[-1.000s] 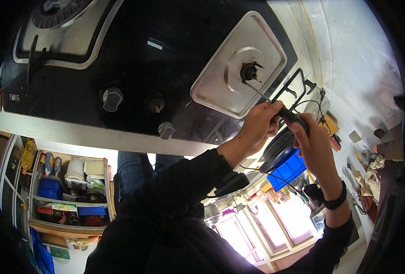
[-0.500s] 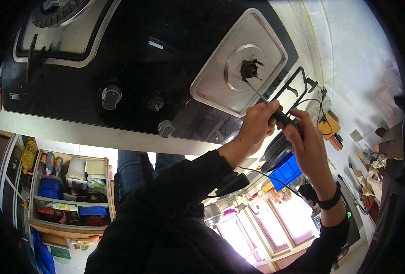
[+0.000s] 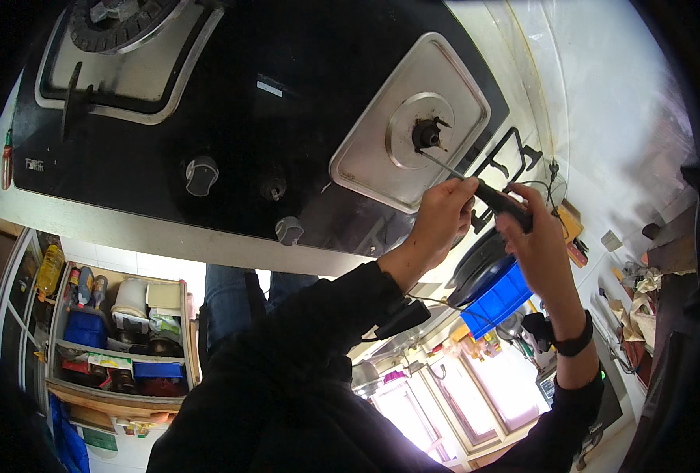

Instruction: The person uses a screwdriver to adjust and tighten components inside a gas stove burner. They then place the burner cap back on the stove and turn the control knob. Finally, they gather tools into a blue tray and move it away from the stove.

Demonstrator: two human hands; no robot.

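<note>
Both my hands are on one screwdriver point(image 3: 498, 199) with a black handle and a thin metal shaft. Its tip reaches the base of the right burner's dark core point(image 3: 427, 135), which stands in a round plate on a metal drip tray point(image 3: 365, 162). My left hand point(image 3: 443, 213) is closed, pinching the front of the handle near the shaft. Behind it, my right hand point(image 3: 533, 240) curls its fingers round the back of the handle. The exact contact at the tip is too small to make out.
The black glass hob point(image 3: 231, 150) carries a knob point(image 3: 201, 175), another knob point(image 3: 289, 230) and a bare knob stem point(image 3: 272, 188). A black pot support point(image 3: 515, 154) lies right of the hob. Below the counter, a drawer point(image 3: 121, 386) stands open. A red-handled tool point(image 3: 7, 158) lies far left.
The view has shifted slightly, so the hob sits a little lower. The screwdriver tip remains at the burner core, and my right-hand fingers have changed position slightly on the handle.
</note>
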